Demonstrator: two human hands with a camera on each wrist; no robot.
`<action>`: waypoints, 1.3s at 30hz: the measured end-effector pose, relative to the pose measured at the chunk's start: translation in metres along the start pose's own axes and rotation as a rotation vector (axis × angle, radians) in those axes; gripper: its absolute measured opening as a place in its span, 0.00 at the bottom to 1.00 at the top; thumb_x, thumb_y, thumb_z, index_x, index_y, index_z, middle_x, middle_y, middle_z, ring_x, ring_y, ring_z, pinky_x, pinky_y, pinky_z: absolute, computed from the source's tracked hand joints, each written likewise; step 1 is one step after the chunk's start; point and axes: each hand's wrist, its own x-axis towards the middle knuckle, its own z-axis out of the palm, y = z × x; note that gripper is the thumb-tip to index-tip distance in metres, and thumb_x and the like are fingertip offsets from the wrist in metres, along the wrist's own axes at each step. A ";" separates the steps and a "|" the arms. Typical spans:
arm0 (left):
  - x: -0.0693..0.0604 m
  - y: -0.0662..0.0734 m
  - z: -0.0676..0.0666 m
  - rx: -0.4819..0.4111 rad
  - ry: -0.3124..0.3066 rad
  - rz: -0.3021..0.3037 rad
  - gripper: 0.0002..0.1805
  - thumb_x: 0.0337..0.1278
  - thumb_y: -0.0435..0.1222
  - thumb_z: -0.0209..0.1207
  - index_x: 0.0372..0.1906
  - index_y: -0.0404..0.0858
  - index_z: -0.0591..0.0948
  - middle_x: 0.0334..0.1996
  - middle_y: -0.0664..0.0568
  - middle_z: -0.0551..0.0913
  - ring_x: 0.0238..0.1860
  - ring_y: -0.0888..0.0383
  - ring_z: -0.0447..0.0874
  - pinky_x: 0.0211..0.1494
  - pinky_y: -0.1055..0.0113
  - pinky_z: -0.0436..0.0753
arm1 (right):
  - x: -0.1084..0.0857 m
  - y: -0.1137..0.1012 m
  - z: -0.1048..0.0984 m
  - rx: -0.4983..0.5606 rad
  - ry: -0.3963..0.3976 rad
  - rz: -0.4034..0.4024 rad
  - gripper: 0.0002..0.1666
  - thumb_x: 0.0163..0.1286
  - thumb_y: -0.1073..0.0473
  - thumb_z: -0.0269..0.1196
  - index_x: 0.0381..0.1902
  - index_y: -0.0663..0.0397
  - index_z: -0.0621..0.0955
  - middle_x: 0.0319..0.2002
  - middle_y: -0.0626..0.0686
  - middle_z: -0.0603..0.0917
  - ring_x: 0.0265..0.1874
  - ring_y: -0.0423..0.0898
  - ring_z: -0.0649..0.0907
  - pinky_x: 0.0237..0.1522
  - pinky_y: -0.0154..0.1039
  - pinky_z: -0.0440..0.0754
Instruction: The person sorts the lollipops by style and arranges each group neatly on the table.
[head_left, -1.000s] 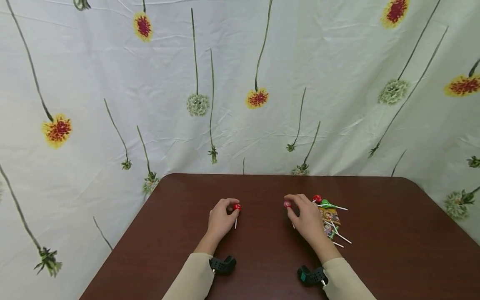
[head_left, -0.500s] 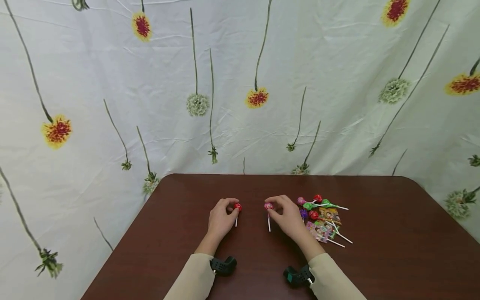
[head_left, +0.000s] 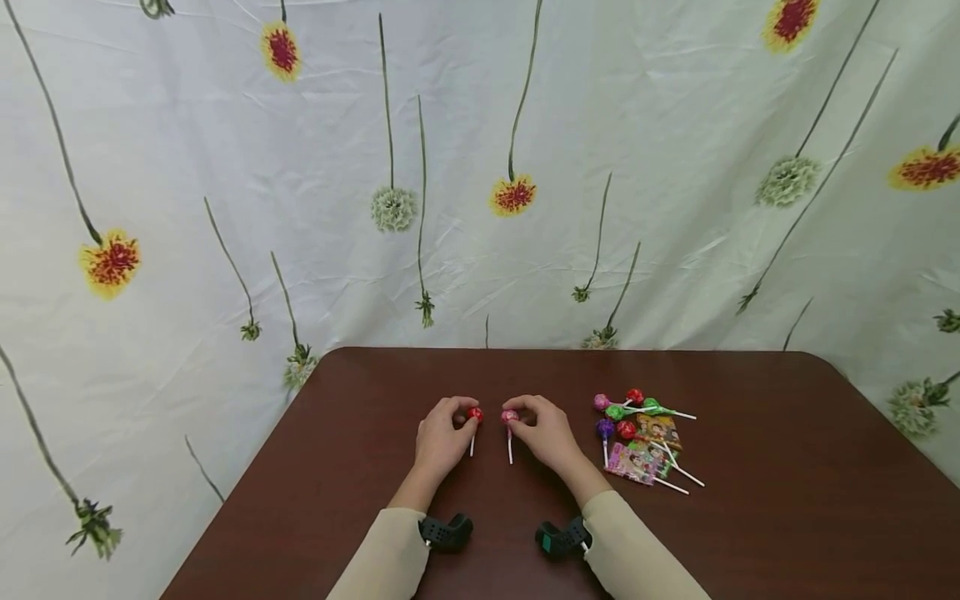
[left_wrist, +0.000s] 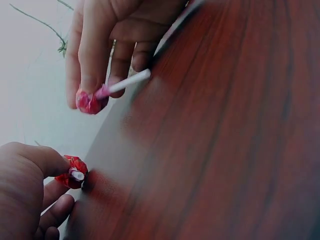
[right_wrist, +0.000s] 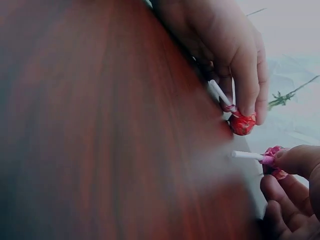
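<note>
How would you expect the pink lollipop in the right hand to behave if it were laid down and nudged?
The pink lollipop would probably roll in an arc, given its round head and thin white stick. The stick looks straight, so it likely won't flop.

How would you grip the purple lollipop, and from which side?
Probably pinch the round head of the purple lollipop from above and the left: a red lollipop sits close on the right, and the thin stick, pointing toward the person, ends near the pink packet. The nearer right hand would first need to release its pink lollipop.
</note>
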 end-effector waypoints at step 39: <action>0.001 0.001 -0.001 0.011 -0.008 0.002 0.11 0.61 0.40 0.65 0.48 0.50 0.85 0.45 0.54 0.84 0.45 0.55 0.83 0.56 0.46 0.74 | 0.000 -0.007 0.014 -0.160 0.035 -0.024 0.14 0.69 0.54 0.65 0.52 0.45 0.85 0.46 0.50 0.85 0.30 0.39 0.77 0.32 0.34 0.72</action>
